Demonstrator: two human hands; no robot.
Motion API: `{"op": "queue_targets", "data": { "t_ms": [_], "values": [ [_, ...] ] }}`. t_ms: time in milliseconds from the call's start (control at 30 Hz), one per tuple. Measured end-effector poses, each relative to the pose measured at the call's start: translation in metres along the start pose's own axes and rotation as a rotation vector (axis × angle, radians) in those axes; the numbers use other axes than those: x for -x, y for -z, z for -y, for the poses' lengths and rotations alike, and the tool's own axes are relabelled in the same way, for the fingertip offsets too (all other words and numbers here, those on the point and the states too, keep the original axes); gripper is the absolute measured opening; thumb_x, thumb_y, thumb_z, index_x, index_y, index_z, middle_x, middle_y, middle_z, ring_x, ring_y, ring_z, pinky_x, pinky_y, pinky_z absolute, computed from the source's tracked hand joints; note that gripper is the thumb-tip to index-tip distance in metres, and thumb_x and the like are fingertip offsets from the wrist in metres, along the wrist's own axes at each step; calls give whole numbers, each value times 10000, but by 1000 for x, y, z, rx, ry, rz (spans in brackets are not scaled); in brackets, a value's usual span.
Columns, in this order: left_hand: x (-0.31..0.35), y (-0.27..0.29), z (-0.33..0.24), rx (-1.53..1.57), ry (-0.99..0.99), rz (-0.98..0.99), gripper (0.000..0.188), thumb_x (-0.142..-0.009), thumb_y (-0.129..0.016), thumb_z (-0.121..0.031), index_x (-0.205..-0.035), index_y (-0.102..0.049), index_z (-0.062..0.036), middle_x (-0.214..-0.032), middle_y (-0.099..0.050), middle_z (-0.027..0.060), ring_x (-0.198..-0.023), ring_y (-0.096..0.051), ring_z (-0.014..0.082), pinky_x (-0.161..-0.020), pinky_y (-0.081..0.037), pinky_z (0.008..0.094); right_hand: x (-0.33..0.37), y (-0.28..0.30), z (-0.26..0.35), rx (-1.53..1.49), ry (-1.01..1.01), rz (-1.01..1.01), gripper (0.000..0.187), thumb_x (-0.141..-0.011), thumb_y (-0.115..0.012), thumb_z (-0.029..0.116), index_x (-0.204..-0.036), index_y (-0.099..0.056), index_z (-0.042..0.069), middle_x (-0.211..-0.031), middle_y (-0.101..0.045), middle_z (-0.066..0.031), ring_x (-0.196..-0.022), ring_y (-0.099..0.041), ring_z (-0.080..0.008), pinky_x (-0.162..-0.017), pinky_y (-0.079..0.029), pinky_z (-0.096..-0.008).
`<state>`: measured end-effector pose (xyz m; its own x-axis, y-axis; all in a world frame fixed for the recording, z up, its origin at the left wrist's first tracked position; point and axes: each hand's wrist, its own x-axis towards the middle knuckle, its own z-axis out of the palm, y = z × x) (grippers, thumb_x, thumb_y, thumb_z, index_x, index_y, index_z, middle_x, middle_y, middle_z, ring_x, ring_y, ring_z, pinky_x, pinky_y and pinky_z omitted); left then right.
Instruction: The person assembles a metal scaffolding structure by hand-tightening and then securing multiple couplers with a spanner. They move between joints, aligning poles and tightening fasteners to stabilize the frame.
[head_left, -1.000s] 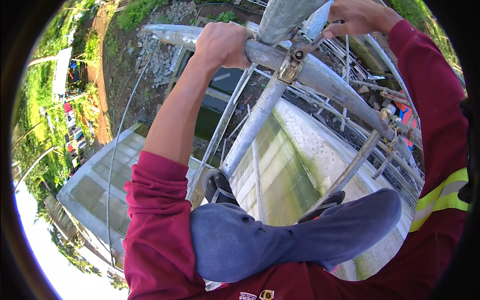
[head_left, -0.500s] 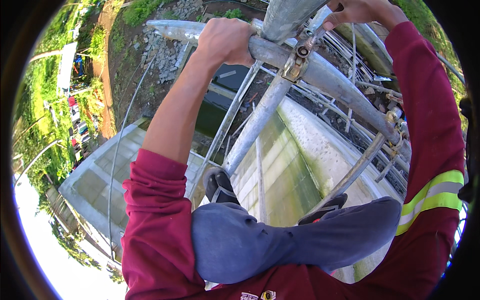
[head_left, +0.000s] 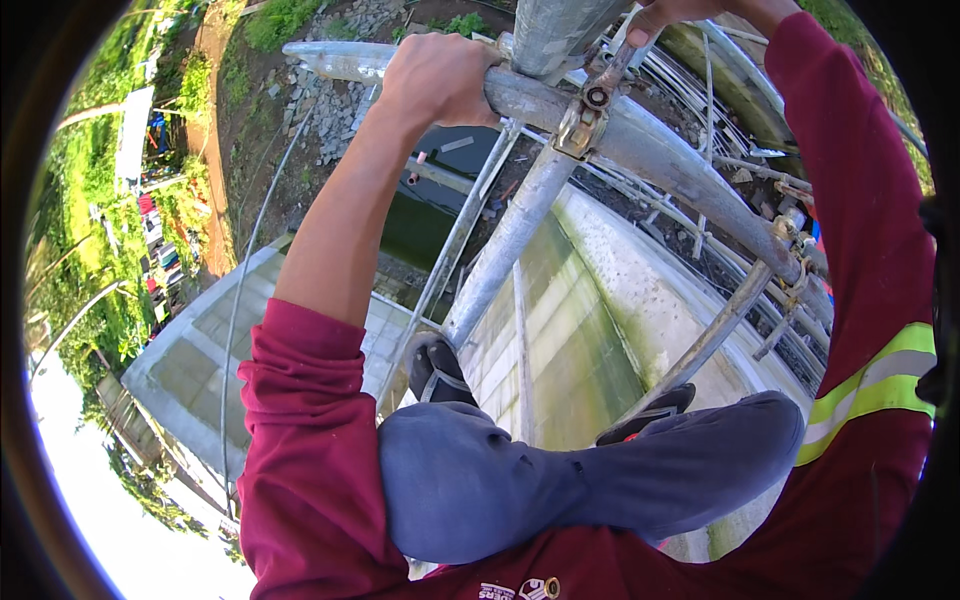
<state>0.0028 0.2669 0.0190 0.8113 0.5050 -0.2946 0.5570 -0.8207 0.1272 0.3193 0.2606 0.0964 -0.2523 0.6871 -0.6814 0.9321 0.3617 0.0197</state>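
My left hand (head_left: 440,80) is wrapped around a thick grey scaffold pipe (head_left: 680,165) that runs across in front of me. To the right of that hand, a metal coupler (head_left: 580,130) clamps this pipe to a sloping one (head_left: 515,240). A short worn metal bar, which looks like a scaffold wrench (head_left: 613,72), sits with its round end on the coupler's bolt. My right hand (head_left: 690,10) closes on its far end, thumb showing; the top edge cuts off the rest of the fingers. Just behind the coupler rises a wide upright pipe (head_left: 560,40).
My shoes (head_left: 440,365) rest near lower pipes, high above the ground. A second coupler (head_left: 788,235) joins pipes at the right. Below are a mossy concrete slab (head_left: 570,330), dark water (head_left: 425,225), stacked pipes and rubble (head_left: 335,110). A thin cable (head_left: 240,290) hangs at the left.
My right hand and the wrench's far end have shifted slightly up and left in the picture. The left hand keeps its hold on the pipe; the whole view has moved a little.
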Motion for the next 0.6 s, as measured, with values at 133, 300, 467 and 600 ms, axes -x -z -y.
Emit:
{"op": "queue_targets", "data": {
  "t_ms": [133,300,467,600],
  "values": [
    [7,-6,11,6,8,-4,421,-610,-806,-409,-976,-792,-200,-833,-750,114,-796,-732,320,-711,-588,435,49,-76,39,-242,-179,-158,877,-908,-415,818,-753,-682,-3,-622,-540,-145,-624,-551,-326,-587,-390,-488],
    [6,5,5,32,24,56,520,-587,-809,-402,-1079,-778,-235,-855,-753,87,-826,-724,312,-764,-583,430,106,-150,235,-1470,-636,-396,566,-1038,-478,549,-755,-522,61,-673,-516,-39,-627,-494,-212,-620,-398,-424],
    [0,13,-3,13,14,92,513,-593,-805,-410,-1072,-776,-226,-860,-752,96,-836,-725,312,-760,-578,430,9,-62,354,-2906,-539,-803,302,-1024,-618,364,-907,-455,138,-748,-387,54,-644,-389,-65,-604,-362,-267],
    [4,8,-1,43,-2,20,503,-589,-807,-401,-1056,-778,-218,-855,-749,104,-831,-722,320,-754,-573,436,55,-128,353,-2303,-420,-1077,361,-1026,-614,378,-816,-522,100,-697,-372,91,-629,-321,-37,-565,-278,-258]
  ]
}}
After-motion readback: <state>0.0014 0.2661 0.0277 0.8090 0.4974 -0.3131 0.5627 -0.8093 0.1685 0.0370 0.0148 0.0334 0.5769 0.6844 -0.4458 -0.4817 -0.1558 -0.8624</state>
